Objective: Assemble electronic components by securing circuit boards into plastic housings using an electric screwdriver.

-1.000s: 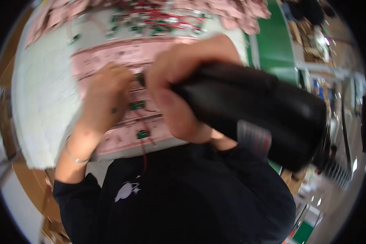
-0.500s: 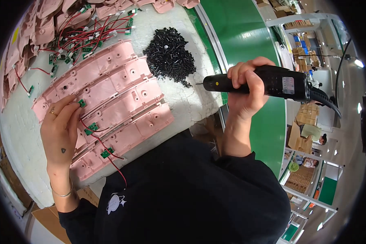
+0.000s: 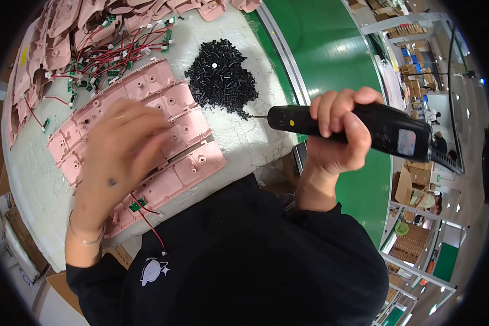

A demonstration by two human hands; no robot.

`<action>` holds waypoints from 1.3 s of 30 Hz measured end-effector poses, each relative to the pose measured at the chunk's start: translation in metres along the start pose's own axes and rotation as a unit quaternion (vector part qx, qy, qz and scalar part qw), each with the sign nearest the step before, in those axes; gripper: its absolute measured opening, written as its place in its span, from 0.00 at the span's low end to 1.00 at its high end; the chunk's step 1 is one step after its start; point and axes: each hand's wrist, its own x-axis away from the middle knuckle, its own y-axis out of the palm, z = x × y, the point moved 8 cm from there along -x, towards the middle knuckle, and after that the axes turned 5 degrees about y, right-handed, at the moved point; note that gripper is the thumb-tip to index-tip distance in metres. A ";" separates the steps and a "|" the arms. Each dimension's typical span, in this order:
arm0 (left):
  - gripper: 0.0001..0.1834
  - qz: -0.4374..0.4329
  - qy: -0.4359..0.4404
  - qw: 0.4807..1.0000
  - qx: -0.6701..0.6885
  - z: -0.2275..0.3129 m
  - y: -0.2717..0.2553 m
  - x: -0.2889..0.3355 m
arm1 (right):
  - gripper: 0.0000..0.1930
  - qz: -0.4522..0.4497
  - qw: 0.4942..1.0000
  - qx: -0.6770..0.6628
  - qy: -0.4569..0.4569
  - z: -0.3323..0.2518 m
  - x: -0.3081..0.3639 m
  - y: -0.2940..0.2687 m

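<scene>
Head view: clamping driver (image 3: 392,129) near two o'clock in right hand (image 3: 337,152).
Looks heavyish, stiff; best held mid-barrel, clear of bit (image 3: 259,116). Over panels (image 3: 189,126) at ten o'clock with left hand (image 3: 117,149); cannot tell blurred fingers (image 3: 138,124) apart or together.

The blurred left hand (image 3: 119,149) partly hides the pink panels (image 3: 180,175), and the top edge crops the pink heap (image 3: 54,51)

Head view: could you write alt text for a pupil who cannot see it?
A person's right hand holds a black electric screwdriver, its bit pointing at the edge of a pile of black screws. The blurred left hand is over four pink plastic panels; wired green circuit boards lie beyond.
</scene>
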 end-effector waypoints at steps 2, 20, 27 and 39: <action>0.09 -0.070 0.034 0.991 0.107 0.011 0.030 -0.016 | 0.16 -0.021 0.997 -0.065 -0.031 -0.008 -0.001 0.005; 0.06 0.048 0.115 0.962 0.243 0.024 0.063 -0.049 | 0.13 -0.107 0.977 -0.166 -0.082 -0.053 -0.004 0.036; 0.08 0.055 0.107 0.972 0.199 0.021 0.040 -0.035 | 0.13 -0.124 0.977 -0.152 -0.085 -0.046 -0.003 0.057; 0.06 0.154 -0.171 0.973 0.005 -0.078 -0.069 0.085 | 0.17 -0.296 0.931 -0.210 -0.026 0.005 0.002 0.172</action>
